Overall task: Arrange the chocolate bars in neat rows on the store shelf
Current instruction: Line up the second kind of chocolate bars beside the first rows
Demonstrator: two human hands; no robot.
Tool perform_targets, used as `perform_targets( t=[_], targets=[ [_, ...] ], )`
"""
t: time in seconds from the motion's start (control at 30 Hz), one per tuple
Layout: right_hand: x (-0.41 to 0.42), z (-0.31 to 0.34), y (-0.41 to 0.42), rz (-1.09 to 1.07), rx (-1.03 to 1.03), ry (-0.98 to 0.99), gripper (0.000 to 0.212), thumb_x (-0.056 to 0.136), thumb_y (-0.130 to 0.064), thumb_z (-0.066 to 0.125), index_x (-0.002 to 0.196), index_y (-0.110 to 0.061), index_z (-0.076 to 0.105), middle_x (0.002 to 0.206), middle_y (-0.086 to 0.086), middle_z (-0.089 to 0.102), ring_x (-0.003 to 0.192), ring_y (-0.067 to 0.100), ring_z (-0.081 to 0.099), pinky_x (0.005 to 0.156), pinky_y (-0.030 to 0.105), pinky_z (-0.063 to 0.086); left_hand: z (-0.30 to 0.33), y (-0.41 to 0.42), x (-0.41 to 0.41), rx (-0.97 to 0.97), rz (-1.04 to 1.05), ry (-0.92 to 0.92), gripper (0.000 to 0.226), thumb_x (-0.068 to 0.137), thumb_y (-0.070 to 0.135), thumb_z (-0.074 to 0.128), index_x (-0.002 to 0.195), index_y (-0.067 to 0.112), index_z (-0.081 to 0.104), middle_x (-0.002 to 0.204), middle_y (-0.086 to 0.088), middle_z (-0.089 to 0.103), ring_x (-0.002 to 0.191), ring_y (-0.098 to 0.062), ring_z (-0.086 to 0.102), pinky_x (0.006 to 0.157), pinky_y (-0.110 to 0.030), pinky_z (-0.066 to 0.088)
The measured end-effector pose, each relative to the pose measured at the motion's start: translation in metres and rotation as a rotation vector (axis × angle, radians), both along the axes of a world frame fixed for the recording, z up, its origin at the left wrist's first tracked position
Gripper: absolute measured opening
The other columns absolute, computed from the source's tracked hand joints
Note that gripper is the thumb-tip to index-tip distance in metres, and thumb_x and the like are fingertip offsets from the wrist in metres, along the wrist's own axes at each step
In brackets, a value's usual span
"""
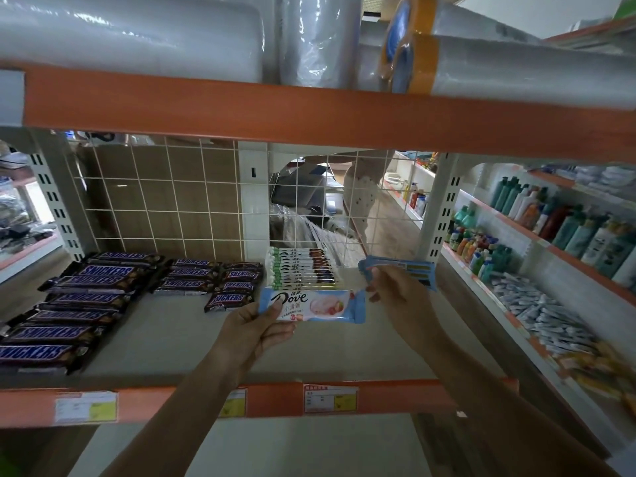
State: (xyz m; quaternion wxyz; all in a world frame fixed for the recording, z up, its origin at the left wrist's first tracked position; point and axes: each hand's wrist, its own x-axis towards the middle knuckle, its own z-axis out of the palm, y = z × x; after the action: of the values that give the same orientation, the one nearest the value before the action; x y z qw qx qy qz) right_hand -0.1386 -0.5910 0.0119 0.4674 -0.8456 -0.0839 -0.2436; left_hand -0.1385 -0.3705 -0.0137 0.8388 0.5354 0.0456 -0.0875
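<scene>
Both hands are over the shelf (172,339), each carrying a bar. The left hand (256,323) pinches a pale-blue Dove bar (311,306) by its near-left end, thumb on the wrapper face, label upward, held just in front of the row of white-and-green bars (303,270) stacked against the wire back. The right hand (395,290) grips a second blue bar (401,271) at its left end, back side showing (its label is blurred, so probably the same kind). The Snickers bars (89,290) already lie in rows to the left. This looks like the placing step: starting a new blue row on the bare shelf right of the Snickers. Next, lay the Dove bar flat, square to the shelf edge, then turn the other face-up beside it
</scene>
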Motion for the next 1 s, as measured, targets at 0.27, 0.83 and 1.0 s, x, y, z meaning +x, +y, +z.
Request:
perform_targets(
  t=[0.27,0.83,1.0],
  targets=[
    [0.008,-0.011,0.002,0.049,-0.152,0.231,0.025,0.091,-0.024,0.058,0.089,-0.002,0.069,0.076,0.006,0.064,0.064,0.01,0.054,0.058,0.027,0.041,-0.005,-0.001,-0.002,0.07,-0.019,-0.035,0.006,0.088,0.001,0.055,0.085,-0.002,0.059,0.061,-0.016,0.067,0.056,-0.017,0.069,0.058,-0.023,0.058],
    [0.018,-0.05,0.001,0.036,-0.045,0.233,0.01,0.075,-0.012,0.076,0.075,-0.003,0.071,0.061,-0.007,0.06,0.053,0.001,0.056,0.053,0.012,0.042,-0.03,0.02,0.016,0.728,0.041,-0.211,0.018,0.073,0.002,0.075,0.06,0.011,0.066,0.047,0.002,0.063,0.042,-0.003,0.058,0.051,-0.013,0.049],
    [0.024,-0.054,0.005,-0.008,-0.157,0.149,0.012,0.074,-0.014,0.077,0.074,-0.005,0.07,0.061,-0.011,0.056,0.053,-0.001,0.053,0.054,0.009,0.039,-0.033,0.023,0.022,1.148,0.024,-0.386,0.029,0.075,0.017,0.074,0.053,0.02,0.056,0.057,-0.001,0.057,0.06,-0.018,0.054,0.059,-0.021,0.039]
  ],
)
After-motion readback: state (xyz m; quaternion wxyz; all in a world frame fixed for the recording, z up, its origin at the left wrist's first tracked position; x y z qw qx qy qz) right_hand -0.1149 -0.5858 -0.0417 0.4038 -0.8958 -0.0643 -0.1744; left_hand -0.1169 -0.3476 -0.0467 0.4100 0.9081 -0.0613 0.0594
